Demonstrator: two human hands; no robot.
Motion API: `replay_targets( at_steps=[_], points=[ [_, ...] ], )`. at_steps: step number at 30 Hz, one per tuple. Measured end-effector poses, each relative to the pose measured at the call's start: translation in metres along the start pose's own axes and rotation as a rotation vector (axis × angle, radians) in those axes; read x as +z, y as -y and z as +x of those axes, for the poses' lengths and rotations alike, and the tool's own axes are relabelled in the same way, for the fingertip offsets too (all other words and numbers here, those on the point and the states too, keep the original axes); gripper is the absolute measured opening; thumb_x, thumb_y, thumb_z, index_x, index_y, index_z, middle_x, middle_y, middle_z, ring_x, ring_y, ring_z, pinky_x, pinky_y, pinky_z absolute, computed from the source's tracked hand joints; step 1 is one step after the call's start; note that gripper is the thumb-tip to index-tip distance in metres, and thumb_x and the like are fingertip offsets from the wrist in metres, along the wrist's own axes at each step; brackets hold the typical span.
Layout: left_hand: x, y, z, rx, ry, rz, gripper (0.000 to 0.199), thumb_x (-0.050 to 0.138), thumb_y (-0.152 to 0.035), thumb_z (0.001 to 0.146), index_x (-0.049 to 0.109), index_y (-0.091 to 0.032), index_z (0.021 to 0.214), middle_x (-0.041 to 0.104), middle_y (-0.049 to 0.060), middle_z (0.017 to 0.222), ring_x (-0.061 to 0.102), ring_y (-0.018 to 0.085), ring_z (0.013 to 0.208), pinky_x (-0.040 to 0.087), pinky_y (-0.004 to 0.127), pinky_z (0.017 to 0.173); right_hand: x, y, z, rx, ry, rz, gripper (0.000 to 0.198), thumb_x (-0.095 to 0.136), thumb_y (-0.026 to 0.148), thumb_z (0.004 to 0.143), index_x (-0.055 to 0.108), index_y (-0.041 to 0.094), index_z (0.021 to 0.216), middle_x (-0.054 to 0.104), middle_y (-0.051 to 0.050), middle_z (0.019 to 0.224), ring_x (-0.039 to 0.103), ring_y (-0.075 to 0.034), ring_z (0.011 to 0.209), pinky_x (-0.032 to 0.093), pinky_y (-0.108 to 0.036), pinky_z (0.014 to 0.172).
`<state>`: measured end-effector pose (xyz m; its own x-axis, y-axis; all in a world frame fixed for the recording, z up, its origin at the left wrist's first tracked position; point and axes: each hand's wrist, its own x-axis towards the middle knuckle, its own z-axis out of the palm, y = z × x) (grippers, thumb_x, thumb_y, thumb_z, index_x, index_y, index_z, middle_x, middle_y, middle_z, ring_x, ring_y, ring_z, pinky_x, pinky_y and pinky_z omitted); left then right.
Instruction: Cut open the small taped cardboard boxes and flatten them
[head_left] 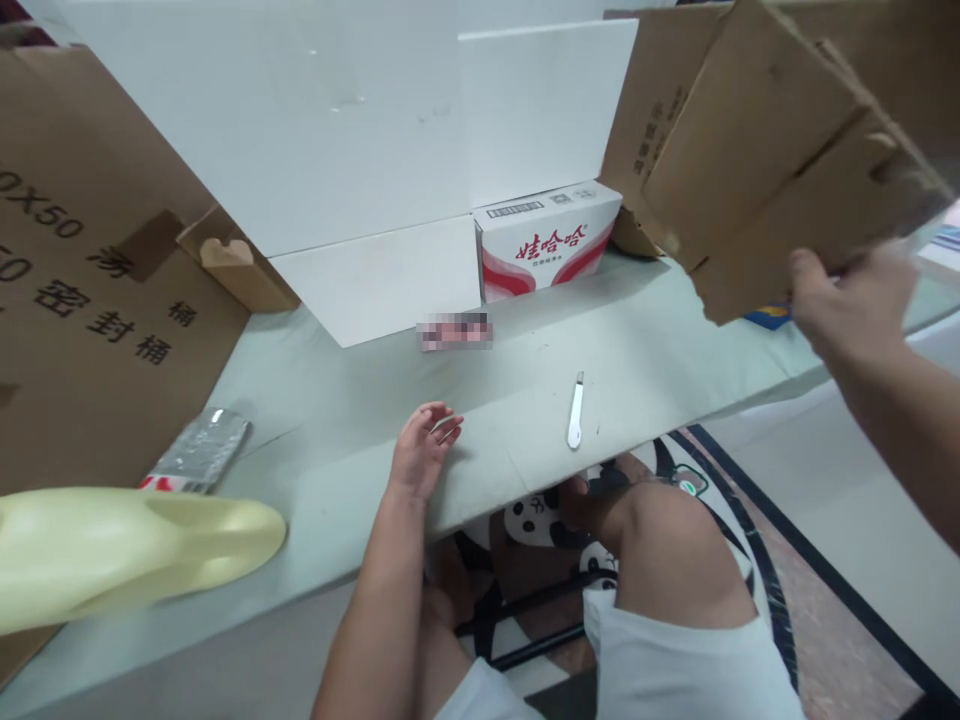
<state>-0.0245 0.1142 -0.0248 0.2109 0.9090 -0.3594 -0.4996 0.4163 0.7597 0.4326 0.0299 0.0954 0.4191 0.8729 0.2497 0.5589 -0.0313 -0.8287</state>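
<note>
My right hand is raised at the right and grips the lower edge of a brown piece of cardboard with torn, ragged edges. The thumb lies on the near face; the other fingers are partly hidden and blurred. Near the table's front edge, my left hand is empty, its fingers loosely curled and apart. To its right lies a white utility knife with a short bit of blade showing, touched by neither hand. Beyond the left hand is a small pixelated item whose kind I cannot make out.
White panels stand along the back of the table, beside a white and red carton. A large printed cardboard box is at the left, near a clear plastic package and a pale yellow smooth object. My knees are under the front edge.
</note>
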Motion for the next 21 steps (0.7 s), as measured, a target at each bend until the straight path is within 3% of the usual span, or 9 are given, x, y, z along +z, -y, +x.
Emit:
replay_targets(
  at_steps=[5, 9, 12, 16, 18, 21],
  points=[
    [0.001, -0.001, 0.005, -0.006, -0.016, 0.014, 0.026, 0.081, -0.036, 0.062, 0.069, -0.019, 0.078, 0.070, 0.001, 0.076, 0.070, 0.016, 0.072, 0.055, 0.030, 0.075, 0.051, 0.016, 0.064, -0.060, -0.050, -0.270, 0.043, 0.047, 0.049, 0.096, 0.066, 0.017, 0.117, 0.071, -0.011, 0.106, 0.069, -0.027, 0.101, 0.054, -0.051, 0.087],
    [-0.002, -0.007, 0.011, -0.011, -0.028, -0.032, 0.022, 0.078, -0.034, 0.065, 0.068, -0.019, 0.078, 0.068, 0.000, 0.074, 0.067, 0.014, 0.068, 0.054, 0.029, 0.074, 0.075, 0.019, 0.099, 0.010, -0.078, -0.535, 0.042, 0.059, 0.032, 0.090, 0.063, 0.011, 0.126, 0.072, -0.014, 0.105, 0.067, -0.029, 0.105, 0.048, -0.054, 0.097],
    [-0.004, -0.013, 0.012, -0.004, -0.034, -0.073, 0.018, 0.074, -0.032, 0.067, 0.067, -0.019, 0.077, 0.067, 0.000, 0.073, 0.065, 0.013, 0.066, 0.054, 0.028, 0.073, 0.089, 0.018, 0.092, -0.001, -0.009, -0.575, 0.040, 0.064, 0.026, 0.085, 0.067, 0.012, 0.122, 0.075, -0.015, 0.103, 0.068, -0.030, 0.098, 0.050, -0.051, 0.096],
    [-0.008, -0.020, 0.005, 0.029, -0.027, -0.152, 0.015, 0.073, -0.025, 0.066, 0.064, -0.020, 0.077, 0.065, -0.002, 0.071, 0.063, 0.011, 0.065, 0.053, 0.027, 0.073, 0.130, 0.034, 0.063, -0.163, 0.141, -0.544, 0.034, 0.061, 0.026, 0.083, 0.069, 0.018, 0.115, 0.076, -0.010, 0.098, 0.070, -0.026, 0.084, 0.054, -0.044, 0.087],
    [-0.011, -0.024, -0.003, 0.069, -0.024, -0.188, 0.020, 0.073, -0.017, 0.061, 0.060, -0.021, 0.076, 0.065, -0.005, 0.072, 0.062, 0.010, 0.064, 0.052, 0.026, 0.072, 0.166, 0.056, 0.052, -0.253, 0.243, -0.479, 0.034, 0.060, 0.026, 0.083, 0.069, 0.019, 0.115, 0.077, -0.008, 0.098, 0.070, -0.023, 0.079, 0.055, -0.040, 0.085],
    [-0.020, -0.034, -0.015, 0.141, -0.050, -0.246, 0.026, 0.072, -0.010, 0.057, 0.054, -0.021, 0.072, 0.064, -0.007, 0.075, 0.062, 0.008, 0.063, 0.051, 0.025, 0.070, 0.243, 0.103, 0.038, -0.377, 0.442, -0.383, 0.032, 0.057, 0.023, 0.085, 0.068, 0.019, 0.115, 0.077, -0.008, 0.097, 0.071, -0.022, 0.082, 0.055, -0.036, 0.083]
  ],
)
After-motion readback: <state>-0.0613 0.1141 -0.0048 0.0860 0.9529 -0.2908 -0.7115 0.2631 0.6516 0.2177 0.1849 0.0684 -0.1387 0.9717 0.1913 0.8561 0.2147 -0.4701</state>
